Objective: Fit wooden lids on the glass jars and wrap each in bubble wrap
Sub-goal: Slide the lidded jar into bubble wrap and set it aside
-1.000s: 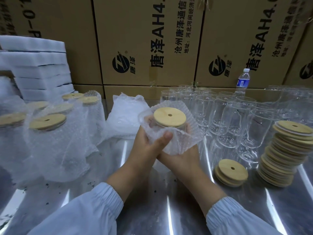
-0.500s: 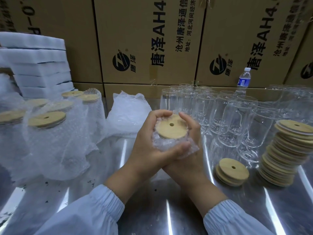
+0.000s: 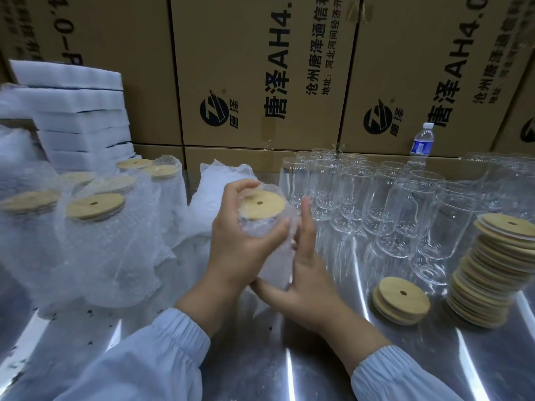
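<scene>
A packer's left hand [image 3: 246,241] curls round the upper part of a lidded jar [image 3: 273,263] over a shiny steel table [image 3: 289,366]. Thumb and fingers clamp the bubble wrap [image 3: 260,231] against the glass, while the right hand [image 3: 307,273] lies with straight fingers along the jar's far side, grasping nothing. It appears to be smoothing the loose edge of the sheet so the wrap stays closed. Whether the jar's base rests on the table cannot be told. The round wooden lid [image 3: 262,208], pale and matte with a small hole at its centre, shows at the open top of the wrap, and this jar's wrapping looks close to done. To the left stand wrapped jars [image 3: 110,241], cloudy, dimpled cylinders capped with the same disc and grouped apart, likely as finished work. To the right, within easy reach, bare glass jars [image 3: 385,215], clear and smooth with narrowed shoulders, stand uncapped near a tall, leaning stack of lids [image 3: 498,270] and a short pile of lids [image 3: 401,299]. A heap of spare bubble sheet [image 3: 223,183] lies behind the hands. White foam sheets [image 3: 78,111], printed cardboard cartons [image 3: 260,68] and a small water bottle [image 3: 422,143] line the back.
</scene>
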